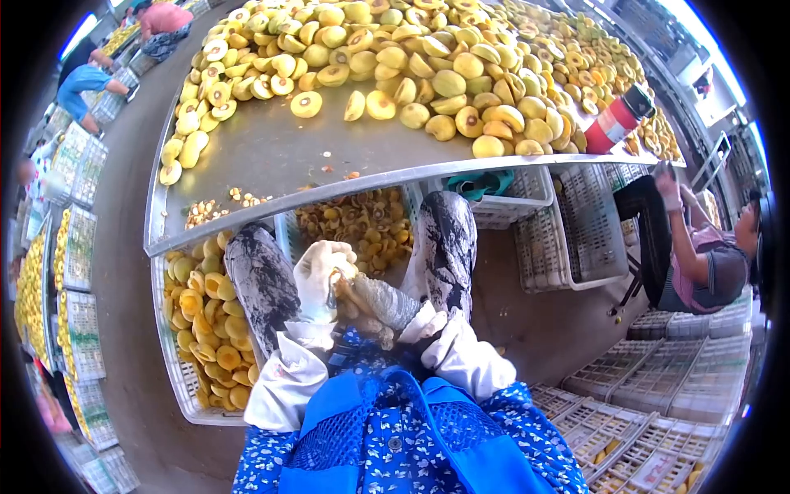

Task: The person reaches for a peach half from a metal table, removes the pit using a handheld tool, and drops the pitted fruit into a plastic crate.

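Observation:
My left hand [322, 276], in a pale glove, is closed above my lap, between my knees. My right hand [378, 305], partly wrapped in a greyish covering, meets it with curled fingers. Whatever lies between the fingers is too small and hidden to name. Below and beyond my hands stands a crate of peach scraps [354, 226], brownish-yellow pieces. Left of my leg is a white crate [183, 362] full of yellow peach halves [216, 329]. In front, a metal table [271, 144] bears a large heap of peach halves [395, 58].
A red bottle [613, 123] lies tilted at the table's right edge. Small pit bits [210, 212] lie near its front left. Empty-looking crates [576, 239] stand under the table. At right sits another person [699, 255] beside stacked crates [658, 379]. More people and filled crates [78, 321] line the left.

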`<state>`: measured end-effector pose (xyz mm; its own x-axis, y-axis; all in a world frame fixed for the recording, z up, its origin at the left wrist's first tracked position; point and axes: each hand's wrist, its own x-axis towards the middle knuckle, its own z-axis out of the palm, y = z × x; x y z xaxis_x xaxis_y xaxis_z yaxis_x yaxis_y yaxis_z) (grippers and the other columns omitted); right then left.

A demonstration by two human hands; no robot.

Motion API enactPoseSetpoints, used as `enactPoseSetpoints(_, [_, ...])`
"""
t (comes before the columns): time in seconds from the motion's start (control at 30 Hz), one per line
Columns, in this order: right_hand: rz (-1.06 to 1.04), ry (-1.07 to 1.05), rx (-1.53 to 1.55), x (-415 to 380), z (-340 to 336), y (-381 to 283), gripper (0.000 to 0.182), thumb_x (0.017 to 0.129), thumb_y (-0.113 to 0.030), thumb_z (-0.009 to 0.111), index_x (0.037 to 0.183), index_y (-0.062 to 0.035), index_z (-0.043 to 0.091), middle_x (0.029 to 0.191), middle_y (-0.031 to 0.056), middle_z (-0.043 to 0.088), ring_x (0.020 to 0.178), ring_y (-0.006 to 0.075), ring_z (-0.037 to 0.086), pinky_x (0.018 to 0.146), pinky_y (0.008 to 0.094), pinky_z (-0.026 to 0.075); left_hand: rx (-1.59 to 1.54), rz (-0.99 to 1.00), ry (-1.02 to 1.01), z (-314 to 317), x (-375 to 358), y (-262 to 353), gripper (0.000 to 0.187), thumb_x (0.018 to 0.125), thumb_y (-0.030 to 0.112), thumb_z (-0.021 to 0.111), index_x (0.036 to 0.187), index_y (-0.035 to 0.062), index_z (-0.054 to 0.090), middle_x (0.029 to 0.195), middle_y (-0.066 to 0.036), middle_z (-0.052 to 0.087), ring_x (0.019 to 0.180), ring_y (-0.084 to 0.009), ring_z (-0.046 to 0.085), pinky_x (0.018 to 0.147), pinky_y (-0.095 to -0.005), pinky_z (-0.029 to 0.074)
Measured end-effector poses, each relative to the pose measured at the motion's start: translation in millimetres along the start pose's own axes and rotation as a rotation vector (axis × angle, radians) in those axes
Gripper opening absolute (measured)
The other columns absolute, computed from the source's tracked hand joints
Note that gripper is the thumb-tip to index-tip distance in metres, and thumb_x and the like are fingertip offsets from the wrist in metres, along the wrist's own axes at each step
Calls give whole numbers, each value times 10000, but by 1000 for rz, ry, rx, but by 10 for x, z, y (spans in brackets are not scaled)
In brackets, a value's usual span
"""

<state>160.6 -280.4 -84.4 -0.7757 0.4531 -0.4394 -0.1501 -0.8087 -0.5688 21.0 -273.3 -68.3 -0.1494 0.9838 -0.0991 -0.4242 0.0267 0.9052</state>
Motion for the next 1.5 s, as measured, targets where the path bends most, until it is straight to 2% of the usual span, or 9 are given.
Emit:
enactPoseSetpoints(0.13, [-200,-127,-602,-49,-74,-50,499,896,-579,430,867,-106,588,690,62,543,409,141,476,361,301,379,631,62,-398,-214,19,108,236,891,191,603,790,-17,651,685,-54,643,590,-80,568,545,-202,442])
enactPoseSetpoints(0.2, [593,-635,409,222,-593,121,538,878,-620,420,889,-105,576,678,58,537,426,139,492,365,281,393,344,-30,-318,-107,38,172,305,906,238,571,781,-31,643,684,-86,647,604,-120,602,542,-233,471])
enactPoseSetpoints(0.33, [83,-103,385,35,191,-2,570,853,-641,436,879,-83,553,557,39,510,361,118,442,314,244,346,-466,-194,2,54,-2,359,442,945,339,440,792,-40,608,661,-161,622,561,-235,624,506,-302,517])
enactPoseSetpoints(0.53, [-12,292,240,295,-330,331,577,799,-690,482,747,-116,506,432,20,418,298,116,375,279,253,269,1933,478,263,-1552,-186,728,175,829,231,621,789,62,626,715,-108,606,651,-286,596,560,-379,460])
enactPoseSetpoints(0.73, [170,222,-100,439,-235,182,506,836,-639,478,735,-145,522,508,-4,481,322,113,402,280,267,311,1717,714,334,-583,1349,1373,259,797,283,646,927,58,639,906,-133,626,852,-323,601,746,-403,489])
enactPoseSetpoints(0.93, [107,335,109,518,-266,6,353,905,-484,490,908,-148,596,594,1,548,388,153,441,347,287,328,2174,-96,261,281,3034,1022,732,816,588,487,1384,150,340,1393,-191,357,1272,-357,343,1051,-504,234])
enactPoseSetpoints(1.2, [80,327,-115,609,-327,82,314,969,-333,425,1106,-108,595,830,7,615,612,107,536,491,227,431,1591,203,-83,498,2999,430,520,733,162,651,1202,179,427,1098,-160,565,1008,-290,599,845,-393,465])
enactPoseSetpoints(1.4, [-212,418,55,110,-45,-322,226,932,-386,505,921,-172,578,574,-92,453,396,39,368,351,208,280,230,-151,-132,280,1870,892,312,823,114,646,1072,149,461,803,-94,619,515,-190,606,355,-242,449])
enactPoseSetpoints(1.5, [-496,417,-170,158,-78,-323,198,965,-159,467,1054,-29,586,942,0,622,829,58,572,680,162,461,61,-202,-115,61,1414,837,339,848,127,631,1131,142,445,764,-105,620,491,-218,605,358,-257,463])
